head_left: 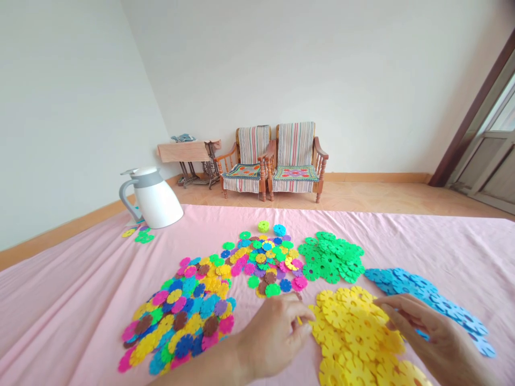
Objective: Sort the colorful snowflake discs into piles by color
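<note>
My left hand point(277, 332) is closed in a pinch at the left edge of a pile of yellow notched plastic discs point(354, 332). A sliver of yellow shows between its thumb and fingers, apparently one disc. On the pile's right side, my right hand point(430, 332) has its fingers stretched out, fingertips touching or just over the yellow discs. Blue discs point(442, 303) lie spread beyond and partly behind the right hand. Behind the yellow pile sits a heap of green discs point(333, 254).
Mixed-colour discs point(189, 311) cover the cloth at left, with another mixed heap point(265, 254) at centre. A white jug point(156, 201) stands at the back left of the pink cloth point(72, 311), near some loose discs. Two wooden armchairs point(295, 155) stand by the wall.
</note>
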{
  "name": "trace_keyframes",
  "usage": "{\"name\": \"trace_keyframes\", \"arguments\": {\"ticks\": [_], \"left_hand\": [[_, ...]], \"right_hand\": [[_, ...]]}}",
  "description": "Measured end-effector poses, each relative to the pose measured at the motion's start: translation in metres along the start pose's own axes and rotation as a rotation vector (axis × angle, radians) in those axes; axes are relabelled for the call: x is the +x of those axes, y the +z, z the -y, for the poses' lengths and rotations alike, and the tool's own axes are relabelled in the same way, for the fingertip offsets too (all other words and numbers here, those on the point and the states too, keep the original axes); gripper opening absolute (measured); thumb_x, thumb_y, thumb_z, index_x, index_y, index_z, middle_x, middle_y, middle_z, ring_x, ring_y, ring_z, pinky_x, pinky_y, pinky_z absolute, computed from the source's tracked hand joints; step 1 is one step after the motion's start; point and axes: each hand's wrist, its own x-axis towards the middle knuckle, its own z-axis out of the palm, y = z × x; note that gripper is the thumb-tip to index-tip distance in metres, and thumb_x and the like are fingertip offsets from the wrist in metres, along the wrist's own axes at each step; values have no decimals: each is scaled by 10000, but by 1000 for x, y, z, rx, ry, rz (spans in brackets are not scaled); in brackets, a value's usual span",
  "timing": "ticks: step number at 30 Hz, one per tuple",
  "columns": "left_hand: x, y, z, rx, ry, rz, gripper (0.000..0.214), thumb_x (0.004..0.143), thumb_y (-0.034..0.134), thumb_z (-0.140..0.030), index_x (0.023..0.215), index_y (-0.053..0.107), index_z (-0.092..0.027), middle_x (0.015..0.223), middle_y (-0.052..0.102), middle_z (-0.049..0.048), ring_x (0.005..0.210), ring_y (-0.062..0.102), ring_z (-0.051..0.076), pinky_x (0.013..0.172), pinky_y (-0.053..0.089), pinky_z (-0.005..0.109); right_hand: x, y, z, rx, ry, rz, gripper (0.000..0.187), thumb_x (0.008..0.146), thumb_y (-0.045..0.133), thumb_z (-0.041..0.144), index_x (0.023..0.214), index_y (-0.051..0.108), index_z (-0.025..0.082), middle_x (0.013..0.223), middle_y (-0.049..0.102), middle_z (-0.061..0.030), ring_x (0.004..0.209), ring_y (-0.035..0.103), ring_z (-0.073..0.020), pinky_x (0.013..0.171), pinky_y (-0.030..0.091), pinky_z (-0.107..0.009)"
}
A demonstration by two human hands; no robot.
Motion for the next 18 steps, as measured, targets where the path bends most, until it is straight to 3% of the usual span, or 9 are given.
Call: {"name": "trace_keyframes", "arguments": {"ticks": [3,6,10,14,16,18], "left_hand": [[3,-24,32,138,-24,-125,284,857,476,-161,1052,676,-214,1066,684,49,1021,609,173,922,449,280],[5,-50,76,380,-184,-215,457,875,503,-341,1302,512,-176,1374,501,106,1293,420,248,1084,321,394],[-5,-76,115,516,-434,-78,651,916,365,-513,1423,339,-106,1494,293,166,1387,227,333,1109,203,521],[-36,-94,117,446,-281,118,559,933,342,-529,1435,317,-284,1516,274,59,1400,209,292,1112,190,503],[-51,-101,113,428,-163,129,462,940,368,-500,1361,440,-324,1462,397,33,1364,311,261,1095,247,439],[-61,-108,110,424,-81,75,367,945,387,-460,1166,627,-293,1290,588,35,1236,482,238,1018,351,364]], "right_hand": [[0,1,-2,-1,-9,-8,297,804,535,460,879,720,241,849,723,-23,683,694,-171,592,560,-202],[1,2,-1,10,-15,3,300,816,521,452,890,716,236,841,716,-30,677,688,-168,594,557,-206],[2,3,0,28,-6,17,307,817,513,462,883,715,240,790,704,-25,626,671,-159,586,553,-214],[2,5,-5,38,-9,35,317,828,499,469,900,707,240,788,697,-32,629,668,-163,588,552,-222],[2,6,-8,39,-6,43,318,830,500,470,916,702,240,809,699,-36,625,666,-162,585,553,-225],[1,7,-10,35,3,45,320,828,506,473,925,701,239,842,704,-41,642,672,-168,589,555,-228]]}}
